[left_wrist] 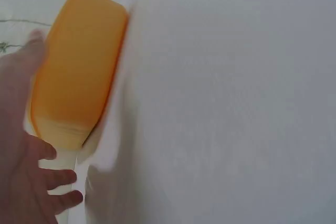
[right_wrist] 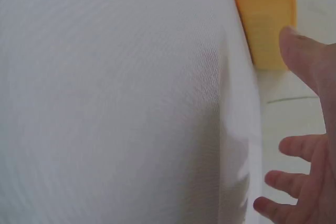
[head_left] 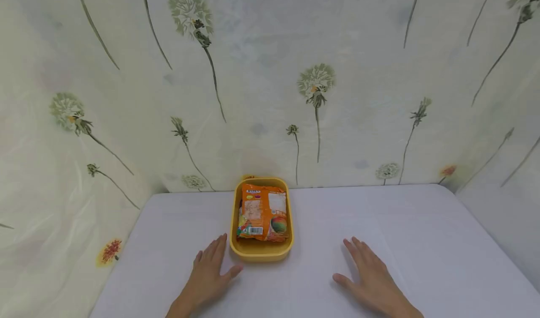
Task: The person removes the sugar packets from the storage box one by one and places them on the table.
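Observation:
A yellow plastic basin (head_left: 261, 257) with rounded corners stands at the back of the white table. Inside it lies an orange packet (head_left: 262, 212) with a barcode and a printed mango; something darker shows along its left edge, too hidden to identify. My left hand (head_left: 206, 280) is just left of the basin's front corner, fingers extended and thumb spread, holding nothing. Farther right, my right hand (head_left: 373, 280) is apart from the basin, its fingers likewise extended and its grasp empty. Both wrist views show the basin's outer wall (left_wrist: 79, 66) beyond the thumb.
The white-covered table (head_left: 358, 219) reaches back to a pale curtain (head_left: 261, 74) printed with dandelions. That same cloth hangs along the left and right sides. The basin stands close to the table's back edge.

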`<state>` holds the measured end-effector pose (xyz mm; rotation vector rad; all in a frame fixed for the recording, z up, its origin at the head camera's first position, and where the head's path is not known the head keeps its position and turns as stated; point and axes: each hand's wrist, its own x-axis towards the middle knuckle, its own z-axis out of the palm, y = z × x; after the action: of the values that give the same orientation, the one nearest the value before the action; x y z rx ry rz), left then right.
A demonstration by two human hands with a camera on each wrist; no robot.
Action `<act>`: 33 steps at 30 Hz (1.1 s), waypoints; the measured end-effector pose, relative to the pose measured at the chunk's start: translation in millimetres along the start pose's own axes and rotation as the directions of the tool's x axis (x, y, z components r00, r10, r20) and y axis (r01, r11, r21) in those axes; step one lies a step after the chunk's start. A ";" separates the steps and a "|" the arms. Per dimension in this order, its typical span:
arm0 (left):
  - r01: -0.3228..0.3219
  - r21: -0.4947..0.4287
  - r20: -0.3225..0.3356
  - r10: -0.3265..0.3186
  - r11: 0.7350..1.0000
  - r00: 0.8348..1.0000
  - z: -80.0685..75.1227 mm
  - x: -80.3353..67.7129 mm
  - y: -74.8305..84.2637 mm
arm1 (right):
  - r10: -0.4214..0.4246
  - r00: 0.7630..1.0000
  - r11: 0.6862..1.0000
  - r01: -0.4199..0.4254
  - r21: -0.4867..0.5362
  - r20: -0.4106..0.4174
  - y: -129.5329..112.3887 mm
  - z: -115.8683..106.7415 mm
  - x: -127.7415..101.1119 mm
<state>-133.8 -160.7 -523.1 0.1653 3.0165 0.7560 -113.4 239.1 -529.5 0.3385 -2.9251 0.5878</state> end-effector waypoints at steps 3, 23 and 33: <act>0.029 -0.253 -0.058 -0.045 0.967 0.997 -0.3 5.0 7.7 | 0.004 1.000 0.997 -0.002 0.075 -0.021 1.1 0.8 2.8; 0.033 -0.684 -0.211 -0.240 0.729 0.948 22.6 37.1 26.8 | 0.041 0.998 0.952 -0.023 0.305 -0.054 -0.2 8.9 12.0; -0.051 -0.719 -0.301 -0.244 0.693 0.922 16.1 41.6 38.4 | -0.018 0.991 0.900 0.073 0.430 -0.131 -10.2 13.1 21.0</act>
<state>-170.6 -115.0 -519.2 -0.1922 2.7038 2.0839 -132.4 220.7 -534.1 0.3991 -2.6343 1.2119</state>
